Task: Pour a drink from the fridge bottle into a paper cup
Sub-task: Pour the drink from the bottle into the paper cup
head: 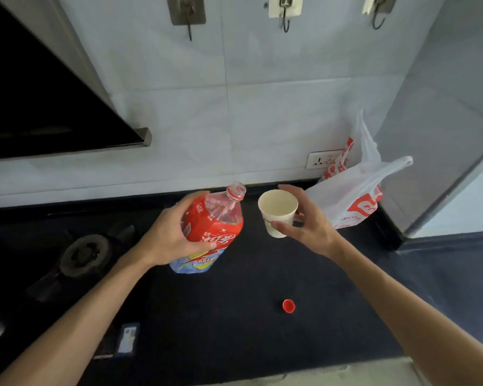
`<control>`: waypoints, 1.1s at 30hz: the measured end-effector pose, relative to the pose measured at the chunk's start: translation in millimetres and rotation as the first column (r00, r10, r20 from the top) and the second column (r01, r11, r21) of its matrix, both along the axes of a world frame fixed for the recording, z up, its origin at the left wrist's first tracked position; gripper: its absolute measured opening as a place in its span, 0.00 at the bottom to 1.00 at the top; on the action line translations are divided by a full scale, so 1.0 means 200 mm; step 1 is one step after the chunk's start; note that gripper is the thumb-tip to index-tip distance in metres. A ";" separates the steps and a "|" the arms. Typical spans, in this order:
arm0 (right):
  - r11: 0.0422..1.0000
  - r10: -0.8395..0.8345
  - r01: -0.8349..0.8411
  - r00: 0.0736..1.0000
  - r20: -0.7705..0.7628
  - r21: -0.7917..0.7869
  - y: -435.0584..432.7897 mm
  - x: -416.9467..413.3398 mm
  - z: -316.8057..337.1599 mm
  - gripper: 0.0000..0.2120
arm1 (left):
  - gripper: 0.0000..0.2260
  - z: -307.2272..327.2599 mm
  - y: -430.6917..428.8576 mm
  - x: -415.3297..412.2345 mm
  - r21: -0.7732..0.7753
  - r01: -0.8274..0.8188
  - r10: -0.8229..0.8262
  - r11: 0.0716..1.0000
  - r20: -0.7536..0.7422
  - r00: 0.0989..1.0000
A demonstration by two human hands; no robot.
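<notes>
Bottle [212, 227]: clear plastic, uncapped, red label with white script too blurred to be read, blue band below; clasped round the body in the left hand [168, 235], neck tilted toward the cup. Paper cup [278, 211]: white, tapered, faint red print, pinched between thumb and fingers of the right hand [307, 221], mouth tipped toward the bottle. Cap [288, 305]: red, round, laid on the dark counter [234, 316], below the right grip. Plastic bag [354, 196]: white, red printing, just beyond the right grip.
</notes>
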State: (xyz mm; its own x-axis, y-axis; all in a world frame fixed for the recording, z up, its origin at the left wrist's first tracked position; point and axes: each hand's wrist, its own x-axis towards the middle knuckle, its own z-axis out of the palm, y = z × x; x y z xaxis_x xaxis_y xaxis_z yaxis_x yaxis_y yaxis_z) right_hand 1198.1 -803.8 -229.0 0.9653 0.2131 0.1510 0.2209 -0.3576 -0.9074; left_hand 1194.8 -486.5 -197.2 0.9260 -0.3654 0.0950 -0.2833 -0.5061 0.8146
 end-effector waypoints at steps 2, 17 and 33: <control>0.999 0.052 -0.052 0.999 0.011 0.000 0.00 0.05 0.12 0.32 | 0.43 0.16 0.01 0.03 0.037 0.027 -0.028 0.999 0.031 0.999; 0.981 0.194 -0.192 0.961 0.198 -0.027 -0.01 0.35 0.96 0.28 | 0.44 1.19 0.01 0.29 0.478 0.098 -0.218 0.873 0.202 0.955; 0.972 0.235 -0.236 0.955 0.182 -0.013 0.09 0.43 1.04 0.27 | 0.41 1.44 0.05 0.39 0.725 0.103 -0.290 0.681 0.139 0.947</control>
State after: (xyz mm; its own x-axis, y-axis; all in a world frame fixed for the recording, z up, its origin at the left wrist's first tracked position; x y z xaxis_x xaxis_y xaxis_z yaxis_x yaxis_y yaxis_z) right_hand 1285.1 -786.2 -21.4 0.8443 0.4290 0.3211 0.4586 -0.2683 -0.8472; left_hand 1273.4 -477.3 91.5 0.8103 -0.5816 -0.0725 -0.5686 -0.8100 0.1435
